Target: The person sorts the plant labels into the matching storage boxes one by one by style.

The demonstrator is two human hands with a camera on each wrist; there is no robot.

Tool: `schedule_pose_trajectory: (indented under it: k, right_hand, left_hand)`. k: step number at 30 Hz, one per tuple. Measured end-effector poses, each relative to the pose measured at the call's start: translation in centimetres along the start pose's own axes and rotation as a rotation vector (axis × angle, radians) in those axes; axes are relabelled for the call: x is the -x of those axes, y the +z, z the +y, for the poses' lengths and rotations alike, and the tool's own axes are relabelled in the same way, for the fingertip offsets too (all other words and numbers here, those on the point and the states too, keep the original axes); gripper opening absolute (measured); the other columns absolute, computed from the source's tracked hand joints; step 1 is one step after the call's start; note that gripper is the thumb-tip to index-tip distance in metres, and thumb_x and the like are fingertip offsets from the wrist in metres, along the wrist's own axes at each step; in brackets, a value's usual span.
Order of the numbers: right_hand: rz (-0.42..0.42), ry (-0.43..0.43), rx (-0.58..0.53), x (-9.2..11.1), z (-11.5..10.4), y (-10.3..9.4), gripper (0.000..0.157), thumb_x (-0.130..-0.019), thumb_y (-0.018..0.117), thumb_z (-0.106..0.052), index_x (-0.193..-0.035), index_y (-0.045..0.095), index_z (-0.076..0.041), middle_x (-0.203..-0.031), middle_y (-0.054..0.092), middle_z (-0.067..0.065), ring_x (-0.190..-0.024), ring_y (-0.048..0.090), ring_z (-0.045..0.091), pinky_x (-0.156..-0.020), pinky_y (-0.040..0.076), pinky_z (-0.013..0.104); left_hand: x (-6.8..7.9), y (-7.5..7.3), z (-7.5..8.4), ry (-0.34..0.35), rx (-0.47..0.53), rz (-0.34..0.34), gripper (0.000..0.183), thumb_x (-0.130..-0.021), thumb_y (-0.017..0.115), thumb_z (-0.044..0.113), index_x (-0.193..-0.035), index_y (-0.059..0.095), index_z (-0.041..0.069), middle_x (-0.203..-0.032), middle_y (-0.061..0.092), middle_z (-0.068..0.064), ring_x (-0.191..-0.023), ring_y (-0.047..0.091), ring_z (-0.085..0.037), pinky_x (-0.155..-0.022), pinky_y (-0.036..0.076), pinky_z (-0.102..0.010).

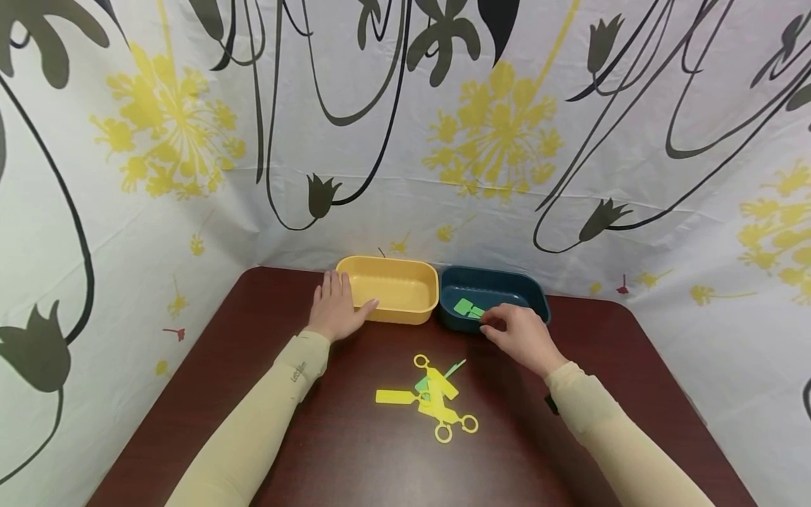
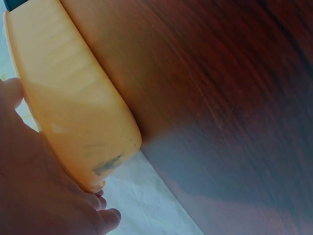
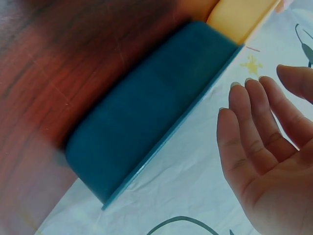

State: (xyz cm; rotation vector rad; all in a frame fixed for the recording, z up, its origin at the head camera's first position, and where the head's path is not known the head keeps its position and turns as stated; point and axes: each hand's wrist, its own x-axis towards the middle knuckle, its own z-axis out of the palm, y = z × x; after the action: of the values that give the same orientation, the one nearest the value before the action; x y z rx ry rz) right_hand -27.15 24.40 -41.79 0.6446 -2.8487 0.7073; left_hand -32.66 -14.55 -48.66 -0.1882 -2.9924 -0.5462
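My left hand (image 1: 333, 311) rests at the left end of a yellow plastic bin (image 1: 394, 291), its fingers straight along the rim. To the right of that bin stands a dark teal bin (image 1: 500, 282) with green tags (image 1: 464, 307) inside it. Over the front edge of the teal bin is my right hand (image 1: 524, 339), fingers loosely bent and close to the green tags. In the right wrist view the thumb stands apart from the fingers (image 3: 257, 115), with nothing seen between them. Yellow ring-ended tags (image 1: 437, 405) lie in a pile on the table, with green tags (image 1: 421, 384) among them.
The dark reddish-brown table (image 1: 355, 451) holds both bins along its back edge, side by side. A white cloth (image 1: 380, 155) with a floral print hangs behind and at both sides. A small black object (image 1: 551, 404) shows by the right sleeve.
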Motion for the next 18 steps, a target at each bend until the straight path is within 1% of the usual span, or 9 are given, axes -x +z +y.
schedule_pose_trajectory:
  k: [5,9,18]
  right_hand:
    - [-0.026,0.012,0.014,0.7,0.2,0.3,0.015,-0.093,0.075,-0.026,-0.106,0.077,-0.02,-0.098,0.069,-0.008,-0.085,0.064,0.011,-0.074,0.056,0.038]
    - [-0.031,0.013,0.028,1.2,0.2,0.5,0.013,-0.092,0.075,-0.026,-0.105,0.076,-0.022,-0.097,0.068,-0.009,-0.083,0.064,0.009,-0.073,0.056,0.036]
    - [-0.062,0.015,0.029,2.3,0.3,1.1,0.016,-0.09,0.078,-0.025,-0.106,0.076,-0.023,-0.096,0.067,-0.01,-0.086,0.063,0.01,-0.074,0.056,0.036]
  left_hand:
    - [0.0,-0.1,0.1,-0.003,-0.004,-0.007,0.111,-0.092,0.034,0.079,-0.158,0.009,-0.007,-0.164,0.007,-0.028,-0.152,0.0,-0.042,-0.119,0.009,-0.057]
    - [0.1,-0.3,0.3,-0.004,-0.014,-0.007,0.11,-0.092,0.034,0.079,-0.158,0.009,-0.006,-0.164,0.007,-0.028,-0.152,0.0,-0.041,-0.119,0.009,-0.057]
    - [0.5,-0.7,0.7,-0.002,-0.008,0.01,0.106,-0.095,0.04,0.073,-0.157,0.012,-0.009,-0.163,0.009,-0.03,-0.151,0.003,-0.043,-0.119,0.011,-0.058]
